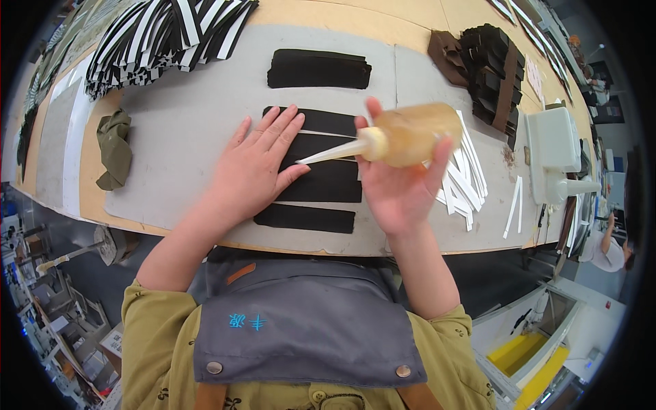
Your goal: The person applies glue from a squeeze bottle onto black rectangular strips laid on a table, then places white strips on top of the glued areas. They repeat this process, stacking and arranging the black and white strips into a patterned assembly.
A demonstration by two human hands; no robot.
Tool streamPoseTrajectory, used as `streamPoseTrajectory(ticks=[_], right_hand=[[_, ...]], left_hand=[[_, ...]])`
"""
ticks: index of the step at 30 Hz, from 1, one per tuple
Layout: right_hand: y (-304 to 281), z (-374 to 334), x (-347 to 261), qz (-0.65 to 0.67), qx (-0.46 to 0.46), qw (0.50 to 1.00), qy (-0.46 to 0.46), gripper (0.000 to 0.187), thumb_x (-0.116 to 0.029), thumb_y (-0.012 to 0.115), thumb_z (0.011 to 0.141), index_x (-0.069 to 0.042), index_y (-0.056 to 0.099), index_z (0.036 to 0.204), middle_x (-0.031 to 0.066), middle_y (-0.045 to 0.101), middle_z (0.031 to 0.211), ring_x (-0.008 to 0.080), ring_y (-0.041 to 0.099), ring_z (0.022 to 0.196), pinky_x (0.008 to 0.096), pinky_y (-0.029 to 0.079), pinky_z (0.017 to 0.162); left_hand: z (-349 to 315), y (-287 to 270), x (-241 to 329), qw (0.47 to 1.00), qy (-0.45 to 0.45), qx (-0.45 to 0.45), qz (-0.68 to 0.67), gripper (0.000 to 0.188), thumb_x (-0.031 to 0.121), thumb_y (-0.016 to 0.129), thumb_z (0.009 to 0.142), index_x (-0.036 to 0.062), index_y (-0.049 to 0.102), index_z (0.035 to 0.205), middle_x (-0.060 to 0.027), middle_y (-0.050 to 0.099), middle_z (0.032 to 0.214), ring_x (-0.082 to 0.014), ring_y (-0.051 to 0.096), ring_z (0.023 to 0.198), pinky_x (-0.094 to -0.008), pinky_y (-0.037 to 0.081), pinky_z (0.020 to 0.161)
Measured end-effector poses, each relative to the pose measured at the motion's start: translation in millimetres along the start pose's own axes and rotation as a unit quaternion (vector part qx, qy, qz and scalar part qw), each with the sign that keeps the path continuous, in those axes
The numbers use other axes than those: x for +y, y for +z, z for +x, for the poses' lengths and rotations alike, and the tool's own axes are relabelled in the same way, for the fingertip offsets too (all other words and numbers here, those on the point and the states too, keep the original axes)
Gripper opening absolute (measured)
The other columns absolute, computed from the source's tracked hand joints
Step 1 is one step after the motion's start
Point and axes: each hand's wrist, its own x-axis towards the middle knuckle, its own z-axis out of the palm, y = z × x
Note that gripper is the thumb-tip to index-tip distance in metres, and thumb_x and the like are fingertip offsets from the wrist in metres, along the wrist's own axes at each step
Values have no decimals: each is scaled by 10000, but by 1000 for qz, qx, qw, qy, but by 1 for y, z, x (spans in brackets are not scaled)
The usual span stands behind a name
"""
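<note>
My left hand (249,167) lies flat with its fingers slightly apart, pressing on several black fabric-like strips (324,183) laid side by side. A squeeze bottle (422,131) of amber liquid is gripped in my right hand (400,203), palm turned up and the bottle tilted sideways. Its long pale nozzle (335,149) points left, and the tip appears close to my left thumb, over the strips. Whether the tip touches them I cannot tell. The nearest black strip (305,219) sits slightly apart, close to the table's front edge.
Beyond the strips lies a stack of black pieces (319,70). Black and white strips (160,41) are heaped at far left, above an olive cloth (114,149). On the right are loose white strips (465,181), a tied black bundle (486,78) and a whitish container (555,140).
</note>
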Motion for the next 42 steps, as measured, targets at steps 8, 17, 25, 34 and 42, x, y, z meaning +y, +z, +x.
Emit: streamPoseTrajectory(ticks=[8,17,25,34,42], right_hand=[[-6,32,15,-75,95,992,43,681,-557,665,979,-92,447,1425,193,577,1427,276,562,1331,375,471,1094],[-8,32,17,-81,94,992,38,792,-603,638,974,-3,439,1450,291,474,1506,369,488,1418,418,504,1124],[-21,23,1,-30,7,999,45,846,-734,636,899,-102,510,1448,166,512,1525,214,637,1050,349,558,828],[-40,-74,-33,-286,-3,953,-101,1083,-547,897,745,-130,341,1576,188,382,1615,158,651,1133,222,604,695],[-60,-147,-19,-270,81,950,-133,1222,-471,1010,557,-119,361,1531,176,418,1561,268,656,1184,316,677,665]], left_hand=[[-3,3,-3,999,-40,11,1,750,484,603,1002,133,350,1616,-57,348,1677,-261,334,1541,-515,221,1257],[-25,-3,-28,984,-155,52,75,733,491,534,1047,62,342,1609,-96,366,1666,-288,321,1546,-514,195,1264],[-49,-28,-9,997,40,22,-54,700,450,599,996,99,420,1574,-87,460,1604,-275,392,1512,-506,255,1244],[-86,-6,30,979,181,-57,-80,657,508,615,965,152,536,1512,-17,507,1574,-228,440,1483,-489,286,1243],[-87,-5,44,984,150,-58,-83,687,504,629,953,147,513,1528,-25,481,1595,-231,427,1491,-475,266,1251]])
